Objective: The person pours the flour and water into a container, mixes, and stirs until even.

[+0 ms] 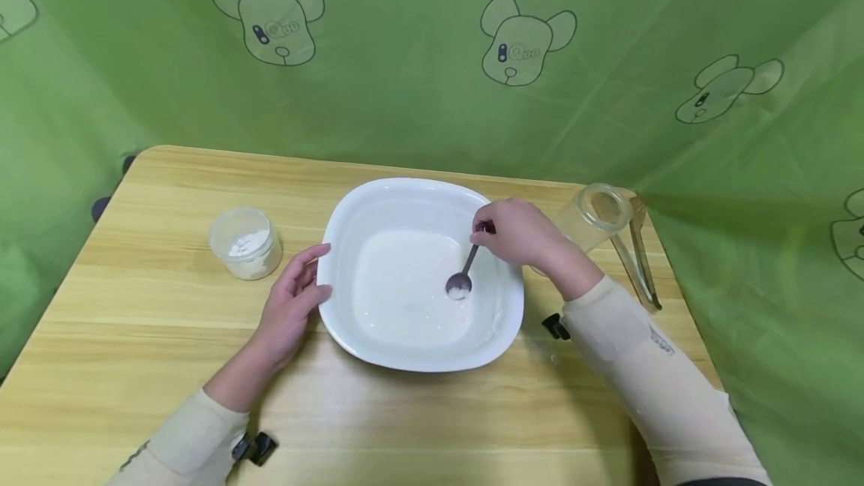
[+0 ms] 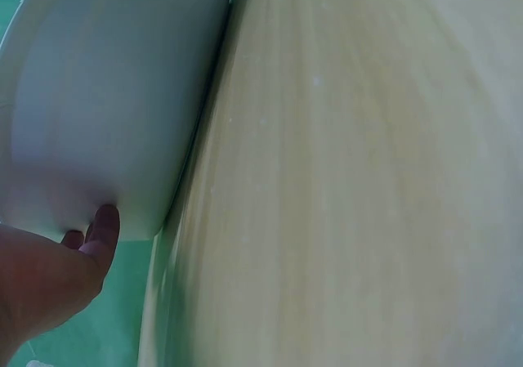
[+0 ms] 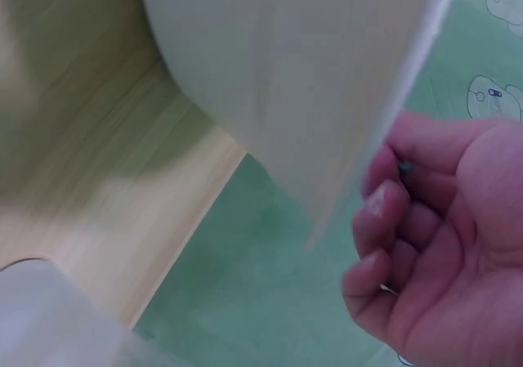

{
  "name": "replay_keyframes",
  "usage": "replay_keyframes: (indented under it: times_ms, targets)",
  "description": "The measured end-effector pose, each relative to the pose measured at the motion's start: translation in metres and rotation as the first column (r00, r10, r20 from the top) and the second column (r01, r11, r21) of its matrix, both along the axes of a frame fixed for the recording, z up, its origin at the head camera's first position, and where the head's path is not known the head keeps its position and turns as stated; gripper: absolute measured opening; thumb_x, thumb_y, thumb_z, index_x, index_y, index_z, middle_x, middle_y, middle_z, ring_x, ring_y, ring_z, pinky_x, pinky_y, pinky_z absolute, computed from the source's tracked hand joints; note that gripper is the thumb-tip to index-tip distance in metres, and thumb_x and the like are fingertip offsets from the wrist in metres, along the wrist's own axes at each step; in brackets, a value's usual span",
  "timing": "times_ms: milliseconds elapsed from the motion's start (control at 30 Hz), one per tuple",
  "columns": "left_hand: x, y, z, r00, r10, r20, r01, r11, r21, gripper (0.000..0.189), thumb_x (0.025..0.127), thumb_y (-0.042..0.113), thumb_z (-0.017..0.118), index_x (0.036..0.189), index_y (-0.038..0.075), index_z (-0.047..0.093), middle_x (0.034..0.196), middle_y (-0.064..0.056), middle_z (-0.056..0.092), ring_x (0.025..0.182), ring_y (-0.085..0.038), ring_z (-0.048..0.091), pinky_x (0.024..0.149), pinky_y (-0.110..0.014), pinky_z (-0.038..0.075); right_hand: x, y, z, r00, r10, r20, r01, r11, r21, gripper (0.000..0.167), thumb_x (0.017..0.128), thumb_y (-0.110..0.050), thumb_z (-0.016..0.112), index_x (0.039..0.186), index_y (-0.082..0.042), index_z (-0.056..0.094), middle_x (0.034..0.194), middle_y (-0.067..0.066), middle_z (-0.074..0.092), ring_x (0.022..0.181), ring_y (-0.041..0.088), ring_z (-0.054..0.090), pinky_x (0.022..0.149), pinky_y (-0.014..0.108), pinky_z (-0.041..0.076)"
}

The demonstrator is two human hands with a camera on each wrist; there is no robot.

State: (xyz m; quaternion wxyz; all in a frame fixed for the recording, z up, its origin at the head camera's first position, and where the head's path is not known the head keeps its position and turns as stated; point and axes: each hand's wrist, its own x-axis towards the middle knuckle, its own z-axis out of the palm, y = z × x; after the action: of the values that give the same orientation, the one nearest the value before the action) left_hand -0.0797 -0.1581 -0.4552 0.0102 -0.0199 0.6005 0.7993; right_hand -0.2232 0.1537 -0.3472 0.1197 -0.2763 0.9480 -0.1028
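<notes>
A white basin (image 1: 412, 351) stands on the table. My left hand (image 1: 295, 310) rests at its left rim; in the left wrist view a fingertip (image 2: 106, 216) presses against the outer wall. Over the basin's right side, my right hand (image 1: 516, 235) pinches a small dark spoon (image 1: 466, 267) by its handle end. White powder lies in the spoon's bowl, which points down and to the left above the basin floor. Curled fingers (image 3: 380, 212) show beside the rim in the right wrist view, where the spoon is hidden behind the basin wall.
Left of the basin is a clear tub (image 1: 246, 253) with white powder. A clear jar (image 1: 583, 220) stands behind my right forearm, beside wooden tongs (image 1: 637, 253) near the right table edge. A green printed curtain (image 1: 418, 96) hangs behind the table (image 1: 135, 306).
</notes>
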Motion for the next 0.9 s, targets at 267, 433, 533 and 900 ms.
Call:
replay_keyframes:
  times_ms: [267, 433, 533, 900]
  targets:
    - [0.0, 0.0, 0.0, 1.0, 0.0, -0.01, 0.0, 1.0, 0.006, 0.06, 0.089, -0.01, 0.051, 0.147, 0.0, 0.041, 0.142, -0.025, 0.048, 0.124, -0.029, 0.052, 0.093, -0.032, 0.053, 0.001, 0.0, -0.009, 0.991, -0.094, -0.096, 0.083, 0.99, -0.114, 0.013, 0.096, -0.019, 0.067, 0.093, -0.009, 0.073, 0.076, 0.001, 0.065, 0.065, 0.021, 0.055, 0.063, 0.036, 0.047]
    - [0.0, 0.0, 0.0, 1.0, 0.003, -0.009, -0.002, 1.0, 0.008, 0.059, 0.089, -0.011, 0.051, 0.146, -0.001, 0.042, 0.142, -0.026, 0.048, 0.122, -0.027, 0.053, 0.093, -0.032, 0.054, 0.009, 0.003, -0.009, 0.99, -0.128, -0.064, 0.116, 0.979, -0.165, 0.015, 0.095, -0.02, 0.067, 0.083, -0.012, 0.073, 0.065, -0.001, 0.059, 0.058, 0.02, 0.05, 0.057, 0.035, 0.044]
    - [0.0, 0.001, 0.0, 1.0, 0.004, -0.007, -0.003, 1.0, 0.008, 0.059, 0.089, -0.011, 0.051, 0.146, 0.0, 0.042, 0.142, -0.026, 0.048, 0.122, -0.026, 0.054, 0.093, -0.032, 0.053, 0.018, 0.008, -0.007, 0.99, -0.137, -0.042, 0.125, 0.97, -0.208, 0.014, 0.093, -0.021, 0.069, 0.082, -0.014, 0.075, 0.062, -0.004, 0.059, 0.057, 0.018, 0.049, 0.056, 0.034, 0.043]
    - [0.001, 0.001, 0.0, 1.0, -0.003, 0.004, 0.003, 1.0, 0.005, 0.06, 0.089, -0.011, 0.05, 0.147, 0.002, 0.041, 0.142, -0.024, 0.048, 0.121, -0.029, 0.053, 0.092, -0.032, 0.054, 0.061, 0.034, -0.009, 0.984, -0.164, -0.073, 0.127, 0.923, -0.362, 0.006, 0.09, -0.018, 0.075, 0.086, -0.014, 0.077, 0.071, -0.009, 0.065, 0.062, 0.012, 0.056, 0.055, 0.03, 0.05]
